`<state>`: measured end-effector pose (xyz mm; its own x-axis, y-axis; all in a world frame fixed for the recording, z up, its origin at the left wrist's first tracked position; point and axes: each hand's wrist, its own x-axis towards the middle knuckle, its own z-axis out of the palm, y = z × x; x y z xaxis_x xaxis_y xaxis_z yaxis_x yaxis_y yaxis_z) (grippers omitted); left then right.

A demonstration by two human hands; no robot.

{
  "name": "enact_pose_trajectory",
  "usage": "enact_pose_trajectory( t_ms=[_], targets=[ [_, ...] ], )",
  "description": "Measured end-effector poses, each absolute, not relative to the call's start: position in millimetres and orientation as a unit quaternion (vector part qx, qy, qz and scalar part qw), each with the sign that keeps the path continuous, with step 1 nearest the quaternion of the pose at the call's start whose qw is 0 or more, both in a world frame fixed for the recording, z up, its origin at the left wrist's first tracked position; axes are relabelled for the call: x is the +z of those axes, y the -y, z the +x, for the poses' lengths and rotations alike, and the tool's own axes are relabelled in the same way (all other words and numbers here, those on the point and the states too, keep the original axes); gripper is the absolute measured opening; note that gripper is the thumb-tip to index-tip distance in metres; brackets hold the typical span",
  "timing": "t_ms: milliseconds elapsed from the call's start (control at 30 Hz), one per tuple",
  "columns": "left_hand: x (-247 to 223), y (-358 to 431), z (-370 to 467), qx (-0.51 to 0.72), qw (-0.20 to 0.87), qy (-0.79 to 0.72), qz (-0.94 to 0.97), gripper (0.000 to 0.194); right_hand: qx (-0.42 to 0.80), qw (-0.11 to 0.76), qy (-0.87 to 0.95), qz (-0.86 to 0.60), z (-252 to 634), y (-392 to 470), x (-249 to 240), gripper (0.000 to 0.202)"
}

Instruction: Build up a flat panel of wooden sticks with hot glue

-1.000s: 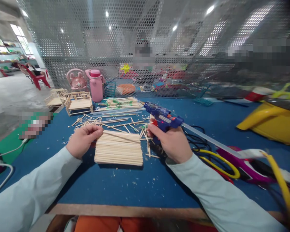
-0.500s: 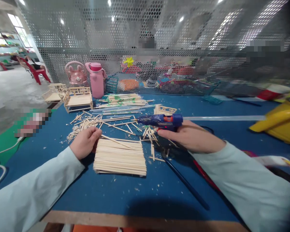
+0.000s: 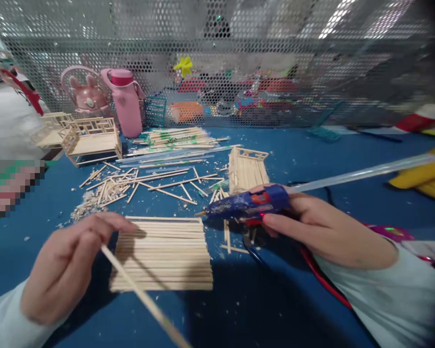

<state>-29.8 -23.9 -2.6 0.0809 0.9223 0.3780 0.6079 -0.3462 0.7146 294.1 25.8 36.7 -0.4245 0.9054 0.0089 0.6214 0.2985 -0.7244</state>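
- Tabletop (image 3: 293,154), blue, flecked with scraps.
- Miniature bench (image 3: 94,144) at far left, looks complete, with back and legs.
- Stick panel (image 3: 163,253) flat on the tabletop between the hands: sticks side by side, farthest one with a slight gap. Judged mostly laid.
- Railed piece (image 3: 248,169) beyond the glue gun, partly covered.
- Right hand (image 3: 322,229) wrapped round the glue gun (image 3: 244,207); nozzle just beside the panel's far right corner, contact unclear.
- Left hand (image 3: 65,263) nearly closed, thumb and finger pinching one end of a single stick (image 3: 148,302), which slants over the panel toward the near edge, not yet part of it.
- Loose sticks (image 3: 174,182) beyond, unused; joining the held one appears left undone.
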Motion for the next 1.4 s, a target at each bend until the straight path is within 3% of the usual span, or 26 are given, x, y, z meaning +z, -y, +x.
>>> enact_pose_trajectory(
  t_ms=[233, 467, 867, 1033, 1167, 1400],
  targets=[
    [-22.1, 37.2, -26.9, 0.274, 0.196, -0.406, 0.850, 0.025, 0.293, 0.242, 0.786, -0.487, 296.9, -24.2, 39.8, 0.036],
    [-20.2, 34.9, -28.6, 0.259, 0.186, -0.401, 0.859, 0.033, 0.292, 0.229, 0.785, -0.497, 297.9, -24.5, 39.8, 0.036],
    [-20.2, 32.0, -29.6, 0.259, 0.177, -0.371, 0.874, 0.024, 0.282, 0.244, 0.780, -0.503, 299.2, -22.7, 33.8, 0.033],
    [-20.4, 35.0, -27.2, 0.265, 0.158, -0.373, 0.875, 0.030, 0.275, 0.240, 0.774, -0.518, 298.8, -22.4, 35.2, 0.035],
    [-17.3, 36.8, -27.4, 0.272, 0.162, -0.365, 0.875, 0.022, 0.280, 0.241, 0.769, -0.522, 298.5, -22.4, 36.1, 0.037],
    [-13.7, 34.2, -25.5, 0.279, 0.150, -0.310, 0.897, 0.018, 0.402, 0.291, 0.691, -0.526, 281.4, -21.9, 31.5, 0.038]
  ],
)
